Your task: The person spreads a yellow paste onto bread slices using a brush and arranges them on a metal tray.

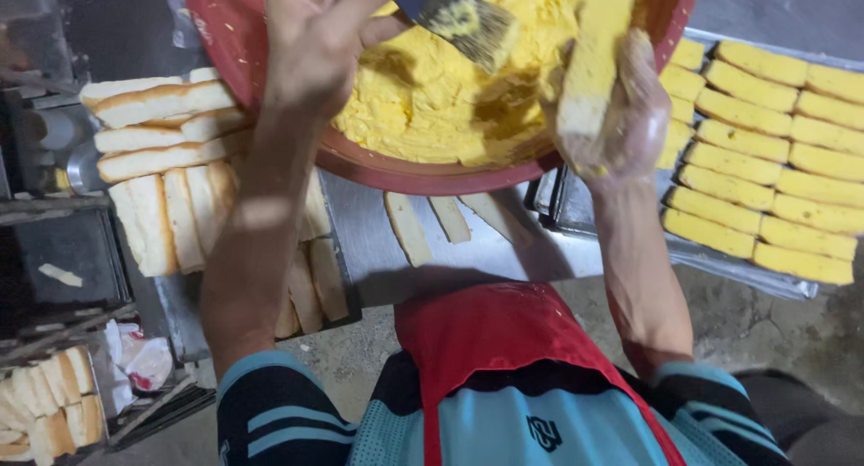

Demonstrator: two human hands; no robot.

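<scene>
Short-sleeved sports jersey, light blue mesh-look front w/ black shoulders & sleeves. Each sleeve has light blue stripes plus a light blue band at the cuff. Small dark crest-type emblem on chest, right of centre in view. Red apron over the front, bib wide at the neck, narrowing to a strip down the jersey. Forearms bare. Right hand looks covered by a thin clear glove, smeared yellow; left hand bare.
</scene>
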